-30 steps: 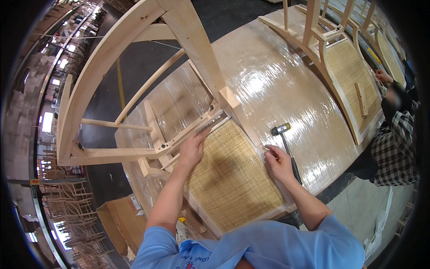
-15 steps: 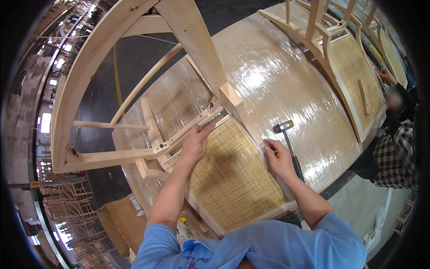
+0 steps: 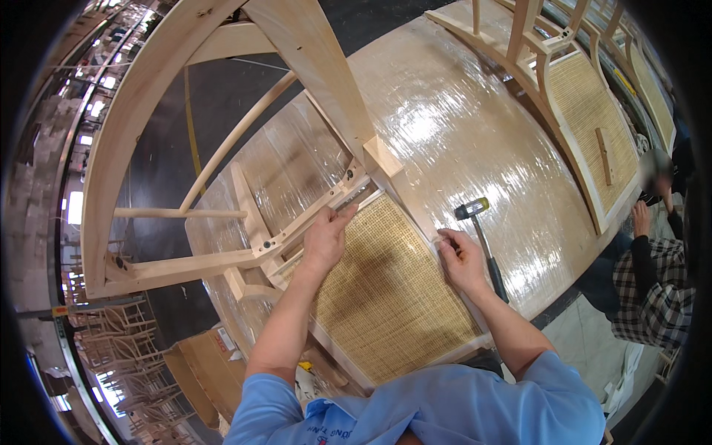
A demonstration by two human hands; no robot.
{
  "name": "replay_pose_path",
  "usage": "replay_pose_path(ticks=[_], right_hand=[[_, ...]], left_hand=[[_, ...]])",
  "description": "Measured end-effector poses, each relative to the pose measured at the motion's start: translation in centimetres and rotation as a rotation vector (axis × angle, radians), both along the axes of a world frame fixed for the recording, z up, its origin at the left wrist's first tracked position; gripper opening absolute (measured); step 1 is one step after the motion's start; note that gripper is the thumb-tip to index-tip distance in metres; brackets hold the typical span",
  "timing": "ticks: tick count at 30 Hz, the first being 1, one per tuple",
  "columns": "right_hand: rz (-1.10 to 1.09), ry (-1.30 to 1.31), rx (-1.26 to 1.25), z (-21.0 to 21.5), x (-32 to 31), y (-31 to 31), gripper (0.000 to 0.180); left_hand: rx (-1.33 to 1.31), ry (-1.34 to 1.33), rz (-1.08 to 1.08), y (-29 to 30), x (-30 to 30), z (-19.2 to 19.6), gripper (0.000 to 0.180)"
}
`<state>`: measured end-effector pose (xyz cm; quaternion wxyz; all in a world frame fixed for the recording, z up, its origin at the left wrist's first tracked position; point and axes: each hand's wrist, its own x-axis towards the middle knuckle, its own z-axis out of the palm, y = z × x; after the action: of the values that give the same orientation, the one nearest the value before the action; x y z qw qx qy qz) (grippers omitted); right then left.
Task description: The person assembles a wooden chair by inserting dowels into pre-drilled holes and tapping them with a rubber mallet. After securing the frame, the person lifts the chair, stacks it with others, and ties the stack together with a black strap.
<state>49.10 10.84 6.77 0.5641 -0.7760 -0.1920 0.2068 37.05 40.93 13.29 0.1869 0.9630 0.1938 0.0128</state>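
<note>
The left hand (image 3: 324, 241) lies on the far left edge of the woven cane seat (image 3: 386, 293), with the fingers bent and the fingertips pressing at the place where the cane meets the pale wooden chair frame (image 3: 222, 259). It pinches nothing that I can see; it seems to press the edge down. The right hand (image 3: 460, 259) rests on the right edge of the same seat, fingers curled over the rim strip, perhaps nipping the border, but I cannot tell if something small is between the fingers. The two hands sit at opposite sides, probably so the panel stays flat and seated in the frame.

The chair lies on its side on the desk (image 3: 460, 126), with the legs and curved back rising away from the left hand, so that the seat faces the person. The desk is wrapped in shiny clear film, likely to protect the raw wood.

Just beyond the right hand lies a hammer (image 3: 482, 237) with a dark handle and a yellow band on the head, within easy reach. Below the left forearm, beside the desk, stands a brown cardboard box (image 3: 204, 367) with a small red and white label. Far to the right another person's hand (image 3: 639, 219) rests near a second caned chair (image 3: 593, 104).
</note>
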Motion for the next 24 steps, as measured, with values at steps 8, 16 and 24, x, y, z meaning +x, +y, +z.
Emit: replay_pose_path(ticks=[8,16,24], right_hand=[[-0.037,0.053,0.056,-0.2,-0.7,0.7,0.031],[-0.043,-0.217,0.018,1.5,-0.8,3.1,0.033],[0.332,-0.315,-0.229,4.6,-1.8,8.6,0.062]], left_hand=[[0.100,0.056,-0.005,-0.3,0.2,-0.3,0.061],[0.209,0.039,-0.105,-1.3,0.0,0.2,0.074],[0.048,0.225,-0.167,0.4,0.9,1.6,0.073]])
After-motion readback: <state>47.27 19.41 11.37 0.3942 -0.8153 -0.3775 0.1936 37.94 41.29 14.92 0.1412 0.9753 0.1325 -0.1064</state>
